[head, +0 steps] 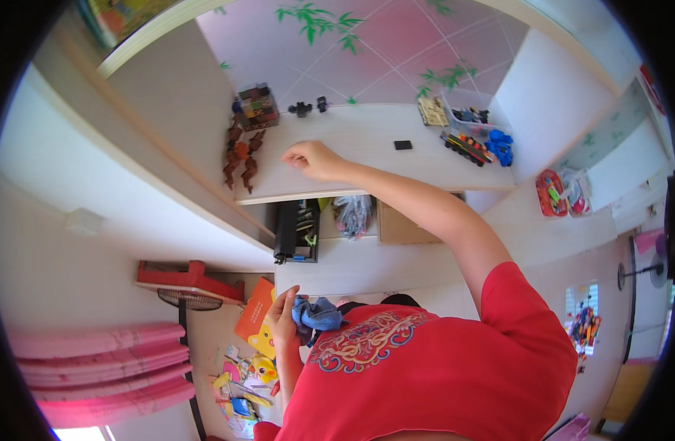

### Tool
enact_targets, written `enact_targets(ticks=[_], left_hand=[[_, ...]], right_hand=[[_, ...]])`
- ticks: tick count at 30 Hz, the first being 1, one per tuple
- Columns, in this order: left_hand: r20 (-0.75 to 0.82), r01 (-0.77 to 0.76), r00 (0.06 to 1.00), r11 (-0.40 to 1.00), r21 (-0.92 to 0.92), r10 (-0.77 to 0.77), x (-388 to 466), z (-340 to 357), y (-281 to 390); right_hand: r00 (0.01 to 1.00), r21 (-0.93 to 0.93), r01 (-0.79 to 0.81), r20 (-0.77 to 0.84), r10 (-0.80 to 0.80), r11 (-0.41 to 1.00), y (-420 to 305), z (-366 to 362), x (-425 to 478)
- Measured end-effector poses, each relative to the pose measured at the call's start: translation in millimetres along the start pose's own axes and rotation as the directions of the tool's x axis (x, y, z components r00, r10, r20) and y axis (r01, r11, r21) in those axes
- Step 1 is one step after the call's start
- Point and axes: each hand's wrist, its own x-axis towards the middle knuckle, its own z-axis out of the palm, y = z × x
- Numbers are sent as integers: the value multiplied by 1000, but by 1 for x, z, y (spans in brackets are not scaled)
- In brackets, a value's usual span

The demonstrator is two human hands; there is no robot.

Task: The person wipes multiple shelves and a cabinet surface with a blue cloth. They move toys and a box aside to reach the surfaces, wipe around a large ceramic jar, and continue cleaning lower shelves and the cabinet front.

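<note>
My right hand [313, 161] hovers over a white shelf [348, 132], its fingers curled together with nothing visible in them. Nearest to it, on the left, lies a brown jointed toy figure [240, 154]. Behind that stands a block of multicoloured toy bricks [256, 107]. Two small black toy pieces, one [300, 109] larger than the other [322, 103], sit near the shelf's back. A flat black piece [403, 145] lies to the right of my hand. Lower down, close to my red shirt, my left hand [283, 318] grips a crumpled blue cloth [318, 314].
The shelf's right end holds a clear plastic bin [472, 113], a tan brick piece [432, 112], a toy train-like vehicle [465, 149] and a blue toy [500, 148]. Below are a black box [285, 231], a plastic bag [355, 216] and a cardboard box [406, 226]. A red-framed fan [188, 286] stands left.
</note>
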Motion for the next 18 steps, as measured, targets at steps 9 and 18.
enact_targets(ticks=[9, 18], left_hand=[[113, 14, 993, 999, 42, -18, 5, 25, 10], [115, 108, 987, 991, 83, -117, 2, 29, 3]], right_hand=[[974, 229, -2, -221, 54, 973, -9, -43, -34], [956, -716, -291, -193, 220, 635, 10, -105, -133]])
